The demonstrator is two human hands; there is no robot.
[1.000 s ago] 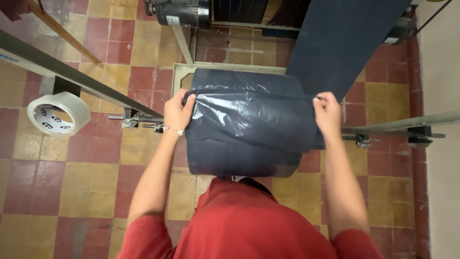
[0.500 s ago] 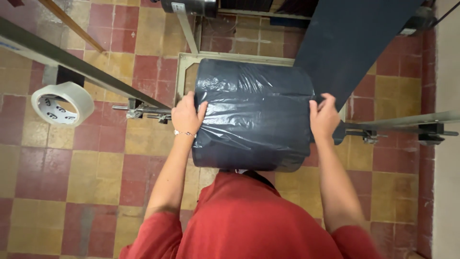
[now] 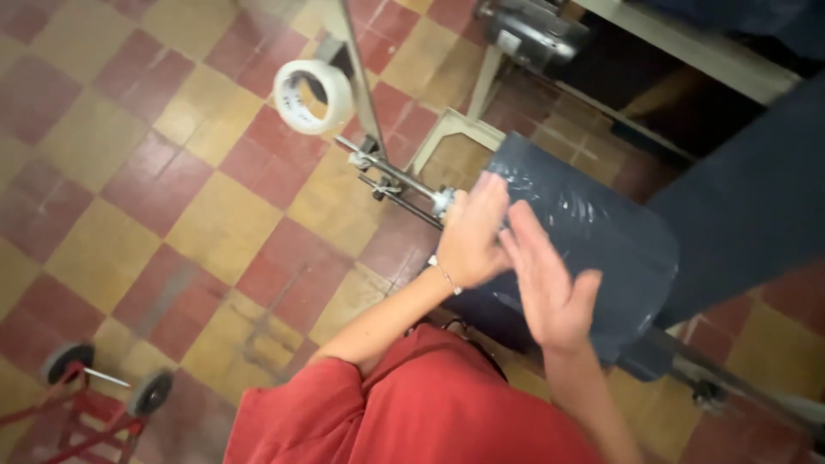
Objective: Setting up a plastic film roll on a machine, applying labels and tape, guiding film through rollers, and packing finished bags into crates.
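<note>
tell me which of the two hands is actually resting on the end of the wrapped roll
The left hand: it lies against the near end of the dark plastic-wrapped roll, by the metal shaft. The right hand is open and blurred in front of the roll; contact cannot be told.

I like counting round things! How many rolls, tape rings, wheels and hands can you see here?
Dark plastic-wrapped roll: 1
White tape roll: 1
Small black wheels on the red cart: 2
Hands: 2, left hand and right hand, both at the dark roll
Total: 6
</note>
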